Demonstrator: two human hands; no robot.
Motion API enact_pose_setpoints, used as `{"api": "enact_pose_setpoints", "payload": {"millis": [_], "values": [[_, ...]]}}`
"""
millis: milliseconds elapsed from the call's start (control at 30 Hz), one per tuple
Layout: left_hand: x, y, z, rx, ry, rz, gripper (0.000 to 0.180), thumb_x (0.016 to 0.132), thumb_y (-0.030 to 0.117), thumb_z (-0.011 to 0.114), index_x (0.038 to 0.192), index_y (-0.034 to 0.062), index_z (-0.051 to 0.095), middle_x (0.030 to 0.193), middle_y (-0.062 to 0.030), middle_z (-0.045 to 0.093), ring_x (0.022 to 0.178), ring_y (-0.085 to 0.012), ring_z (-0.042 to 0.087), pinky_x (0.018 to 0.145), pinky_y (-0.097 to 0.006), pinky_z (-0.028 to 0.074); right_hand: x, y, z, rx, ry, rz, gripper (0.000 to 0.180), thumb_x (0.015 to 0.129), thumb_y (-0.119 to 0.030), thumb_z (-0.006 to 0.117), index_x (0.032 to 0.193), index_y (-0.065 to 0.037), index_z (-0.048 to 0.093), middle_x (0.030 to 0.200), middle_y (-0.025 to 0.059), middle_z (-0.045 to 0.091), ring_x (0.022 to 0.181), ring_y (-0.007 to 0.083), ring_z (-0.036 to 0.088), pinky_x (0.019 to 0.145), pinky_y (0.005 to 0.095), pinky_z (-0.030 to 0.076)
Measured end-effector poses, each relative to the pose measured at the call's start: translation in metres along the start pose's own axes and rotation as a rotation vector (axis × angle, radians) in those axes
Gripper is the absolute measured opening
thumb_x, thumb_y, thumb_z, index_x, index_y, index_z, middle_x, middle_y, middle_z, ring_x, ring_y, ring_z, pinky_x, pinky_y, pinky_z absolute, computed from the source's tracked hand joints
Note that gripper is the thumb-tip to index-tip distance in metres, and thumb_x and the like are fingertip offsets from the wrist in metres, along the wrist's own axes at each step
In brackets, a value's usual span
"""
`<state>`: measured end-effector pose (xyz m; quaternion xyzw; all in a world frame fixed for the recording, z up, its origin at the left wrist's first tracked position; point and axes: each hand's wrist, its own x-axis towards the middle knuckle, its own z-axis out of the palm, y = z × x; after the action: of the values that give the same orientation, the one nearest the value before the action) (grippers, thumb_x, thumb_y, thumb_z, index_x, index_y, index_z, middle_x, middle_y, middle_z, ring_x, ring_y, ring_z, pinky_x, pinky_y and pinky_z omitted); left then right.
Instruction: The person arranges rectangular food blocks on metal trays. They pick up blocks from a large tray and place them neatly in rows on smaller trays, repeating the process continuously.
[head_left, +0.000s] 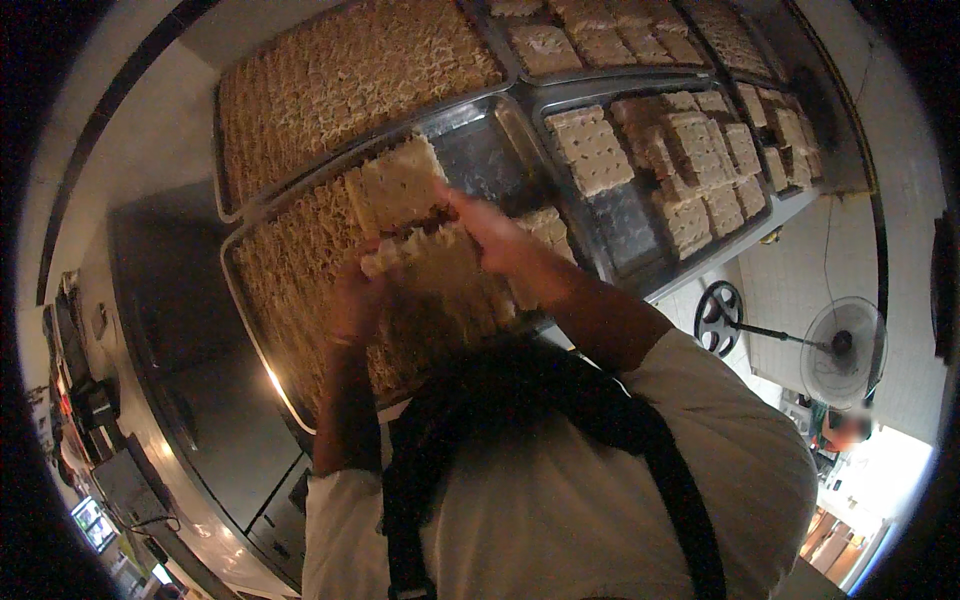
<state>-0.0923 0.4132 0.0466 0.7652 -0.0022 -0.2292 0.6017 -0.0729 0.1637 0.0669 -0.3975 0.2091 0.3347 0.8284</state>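
Note:
My left hand (362, 285) and my right hand (495, 232) both grip a stack of pale square noodle blocks (432, 262), held up over a metal tray (245, 300). The tray is packed with rows of noodle blocks on its left part. One flat noodle block (397, 183) lies just above the held stack, at the edge of the filled rows. The tray's upper right part (490, 155) shows bare shiny metal.
Another full tray of noodles (340, 80) sits behind. To the right, a tray (630, 220) holds scattered noodle blocks, with more trays beyond. A standing fan (842, 350) and a wheel-like base (718, 317) are at lower right. A steel counter (215, 410) runs along the left.

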Motion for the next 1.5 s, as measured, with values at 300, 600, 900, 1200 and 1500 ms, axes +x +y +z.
{"api": "enact_pose_setpoints", "payload": {"millis": [300,600,900,1200,1500], "values": [[-0.034,0.046,0.029,0.324,-0.003,0.204,0.074,0.090,0.009,0.075,0.152,0.0009,0.036,0.130,-0.0173,0.065,0.116,-0.0318,0.066,0.099,-0.040,0.053,-0.066,0.058,-0.048,-1.256,0.347,-0.690,0.063,0.095,-0.036,0.074,0.141,0.000,0.049,0.110,0.0146,0.070,0.098,0.0312,0.070,0.086,0.0468,0.056],[0.197,0.127,0.086,0.661,-0.393,0.341,0.066,0.093,0.028,0.072,0.149,0.0043,0.046,0.132,-0.0189,0.064,0.123,-0.0307,0.062,0.103,-0.043,0.049,-0.029,0.002,-0.085,-0.955,0.410,-1.026,0.046,0.103,-0.039,0.059,0.130,-0.003,0.060,0.105,0.0085,0.069,0.097,0.0209,0.067,0.083,0.0370,0.057],[0.195,0.120,0.090,0.664,-0.177,0.334,0.058,0.099,0.041,0.064,0.145,0.0069,0.054,0.143,-0.0195,0.059,0.132,-0.0360,0.057,0.108,-0.045,0.046,0.070,0.022,-0.128,-0.785,0.288,-0.800,0.042,0.092,-0.013,0.067,0.132,-0.001,0.062,0.120,0.0123,0.069,0.103,0.0280,0.066,0.087,0.0433,0.057],[0.064,0.036,-0.031,0.156,0.357,0.049,0.049,0.099,0.032,0.067,0.141,0.0073,0.058,0.132,-0.0192,0.065,0.121,-0.0380,0.064,0.101,-0.045,0.052,-0.013,0.028,-0.039,-0.442,0.445,-0.535,0.092,0.094,-0.040,0.074,0.158,0.006,0.026,0.135,0.0251,0.058,0.102,0.0318,0.067,0.087,0.0431,0.055],[0.064,0.023,-0.026,0.033,0.118,-0.035,0.055,0.099,0.040,0.065,0.140,0.0040,0.058,0.136,-0.0204,0.063,0.122,-0.0396,0.062,0.100,-0.045,0.052,0.090,-0.019,0.003,-0.722,0.211,-0.317,0.042,0.100,-0.040,0.068,0.120,-0.003,0.068,0.103,0.0084,0.071,0.088,0.0258,0.066,0.077,0.0407,0.055]]}}
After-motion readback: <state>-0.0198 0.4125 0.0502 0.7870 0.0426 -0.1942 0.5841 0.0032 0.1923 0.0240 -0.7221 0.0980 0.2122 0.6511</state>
